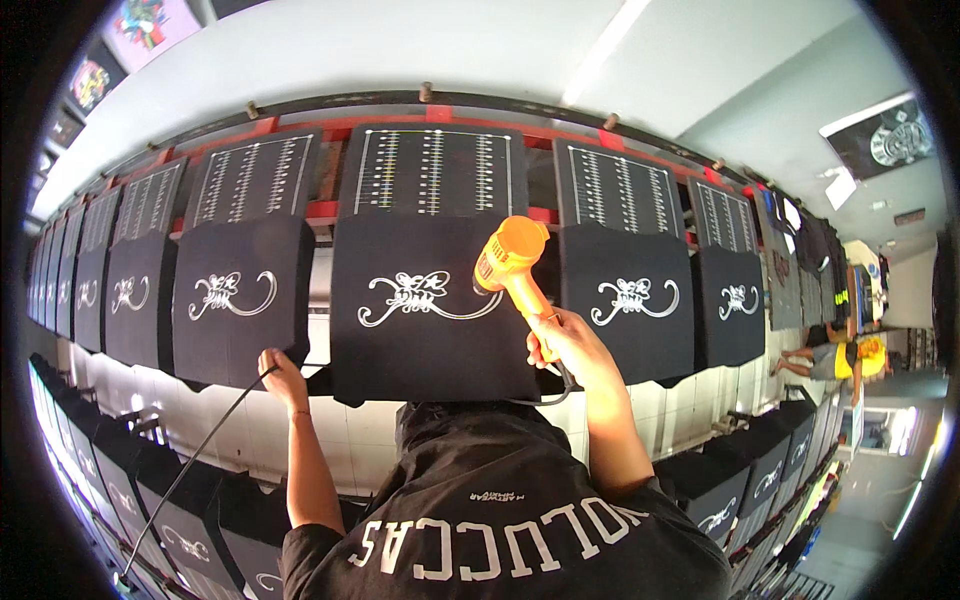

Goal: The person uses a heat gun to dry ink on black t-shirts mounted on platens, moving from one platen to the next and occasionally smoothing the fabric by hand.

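Note:
In my right hand (572, 348) is an orange heat gun (512, 262), gripped by its handle. Its dark nozzle points down at the right end of a white swirl print (418, 298) on a black shirt (435, 365). That shirt is stretched over a flat printing board (432, 170) marked with white guide lines. My left hand (283, 378) is closed round a dark power cord (215, 430), close to the lower edge of the neighbouring black shirt (238, 310). The cord runs off to the lower left.
More boards with printed black shirts (632, 300) line both sides along a red frame (320, 210). A second row of shirts (190, 540) stands behind me across the tiled floor (365, 445). Far right is another person in a yellow top (850, 360). Posters (885, 140) hang on the walls.

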The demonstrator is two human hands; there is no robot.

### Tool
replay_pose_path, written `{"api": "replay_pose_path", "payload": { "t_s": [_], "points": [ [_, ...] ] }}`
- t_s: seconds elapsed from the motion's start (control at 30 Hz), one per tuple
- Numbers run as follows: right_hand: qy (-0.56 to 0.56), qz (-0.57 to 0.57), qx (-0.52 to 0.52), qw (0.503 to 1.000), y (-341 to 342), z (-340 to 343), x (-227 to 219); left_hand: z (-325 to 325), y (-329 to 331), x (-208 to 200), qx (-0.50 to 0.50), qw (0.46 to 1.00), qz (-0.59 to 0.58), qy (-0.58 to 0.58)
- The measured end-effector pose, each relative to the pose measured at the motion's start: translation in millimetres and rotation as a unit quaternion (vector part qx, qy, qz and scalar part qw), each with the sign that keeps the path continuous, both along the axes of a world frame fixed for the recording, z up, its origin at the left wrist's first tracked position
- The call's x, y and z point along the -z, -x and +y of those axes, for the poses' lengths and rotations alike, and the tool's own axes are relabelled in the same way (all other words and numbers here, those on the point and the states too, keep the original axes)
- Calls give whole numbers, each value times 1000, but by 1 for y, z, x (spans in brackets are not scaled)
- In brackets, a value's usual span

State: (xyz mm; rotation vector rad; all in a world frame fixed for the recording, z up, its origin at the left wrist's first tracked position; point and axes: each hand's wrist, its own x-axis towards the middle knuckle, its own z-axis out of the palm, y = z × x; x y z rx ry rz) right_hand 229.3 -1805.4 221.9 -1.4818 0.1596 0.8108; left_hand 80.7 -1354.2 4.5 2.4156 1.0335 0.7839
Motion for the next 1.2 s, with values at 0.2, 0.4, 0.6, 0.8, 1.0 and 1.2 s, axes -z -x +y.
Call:
{"api": "replay_pose_path", "payload": {
  "t_s": [0.2, 0.4, 0.6, 0.8, 1.0, 1.2],
  "points": [
    [73, 0, 95, 993, 21, -70, -16, 3, 29, 18, -24, 986, -25, 166],
    [97, 9, 119, 988, 31, -161, -20, -42, 69, 14, -12, 968, -58, 244],
    [61, -8, 58, 996, 20, -220, -9, -162, 111, 14, -4, 966, -26, 256],
    [15, 14, -13, 1000, 5, -265, 5, -322, 125, -47, 30, 943, -41, 330],
    [1, 7, -55, 998, -6, -282, 5, -403, 107, -89, 204, 929, 91, 295],
    [-4, 8, -47, 999, -7, -272, 8, -450, 51, -85, 442, 853, 140, 241]
  ]
}}
